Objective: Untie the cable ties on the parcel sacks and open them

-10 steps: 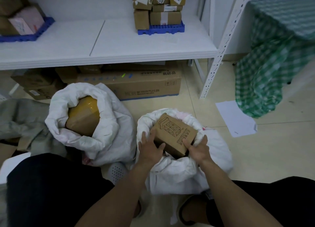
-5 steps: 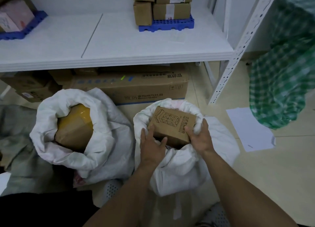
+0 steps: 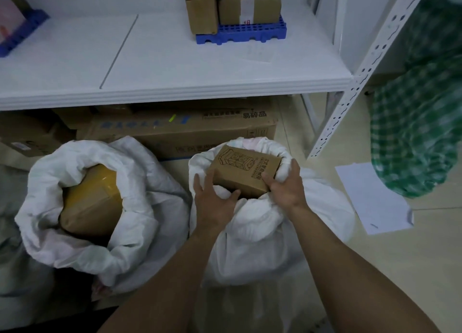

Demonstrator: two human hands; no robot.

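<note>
Head view: right white woven parcel sack [image 3: 262,232], mouth open, brown printed cardboard box [image 3: 246,172] between both hands; left hand [image 3: 215,202] resting open on near rim, right hand [image 3: 287,185] gripping right rim.

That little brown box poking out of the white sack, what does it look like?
The small cardboard box is plain brown with a dark line drawing and printed characters on top. It sits tilted in the open mouth of the right white sack. The left hand touches its near corner; the right hand grips its right end with the sack's rim.

Parcel storeroom: white metal shelving [image 3: 355,88], taped cartons on blue pallet [image 3: 241,34], open parcel sacks [image 3: 140,207] on tiled floor.
</note>
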